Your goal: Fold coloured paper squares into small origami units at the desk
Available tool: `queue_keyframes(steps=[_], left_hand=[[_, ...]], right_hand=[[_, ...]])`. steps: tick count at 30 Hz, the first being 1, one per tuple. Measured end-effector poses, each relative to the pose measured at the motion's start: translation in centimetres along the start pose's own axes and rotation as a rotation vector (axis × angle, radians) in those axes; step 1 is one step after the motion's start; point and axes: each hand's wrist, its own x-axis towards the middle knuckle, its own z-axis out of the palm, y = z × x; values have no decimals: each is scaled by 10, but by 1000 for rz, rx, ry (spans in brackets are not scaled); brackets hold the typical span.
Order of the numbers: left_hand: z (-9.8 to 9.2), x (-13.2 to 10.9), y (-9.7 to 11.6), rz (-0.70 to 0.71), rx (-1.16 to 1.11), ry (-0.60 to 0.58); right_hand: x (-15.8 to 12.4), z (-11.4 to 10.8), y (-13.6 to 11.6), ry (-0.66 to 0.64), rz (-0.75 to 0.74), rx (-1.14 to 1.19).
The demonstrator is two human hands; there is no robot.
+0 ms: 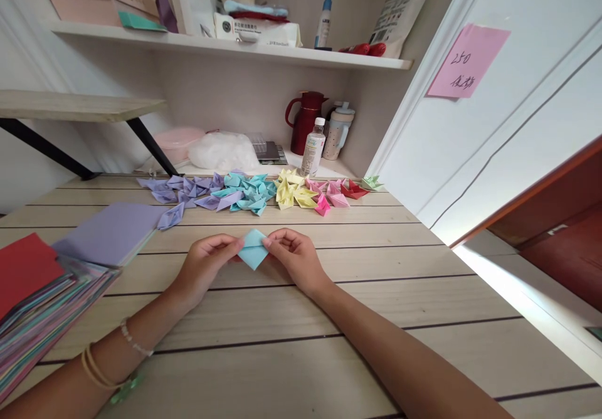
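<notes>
A small light-blue piece of folded paper [254,253] is held over the middle of the table, one corner pointing toward me and a fold line across it. My left hand [207,262] pinches its left corner between thumb and fingers. At the right corner my right hand [294,256] grips it the same way, thumb on top. Beyond my hands lie folded paper pieces in colour groups: purple [188,187], turquoise [251,192], yellow [294,192] and pink [336,193]. A red one [353,189] and a pale green one [373,182] end the row.
Stacked coloured paper sheets [61,318] lie at the left, with a red sheet [28,271] on top and purple paper [110,231] behind. A plastic bottle [313,149], a dark red jug [305,124] and a tumbler [339,132] stand at the back. A shelf [226,46] hangs above.
</notes>
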Motion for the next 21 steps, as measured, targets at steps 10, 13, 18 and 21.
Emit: queue_keyframes(steps=[10,13,18,21], left_hand=[[3,1,3,-52,8,11],[4,1,5,-70,5,9],[4,1,4,-87,48,16],[3,1,4,-79,77,8]], right_hand=[[1,-2,3,1,30,-27],[0,-1,1,0,37,-32],[-1,0,1,-34,44,-40],[-1,0,2,-68,44,-77]])
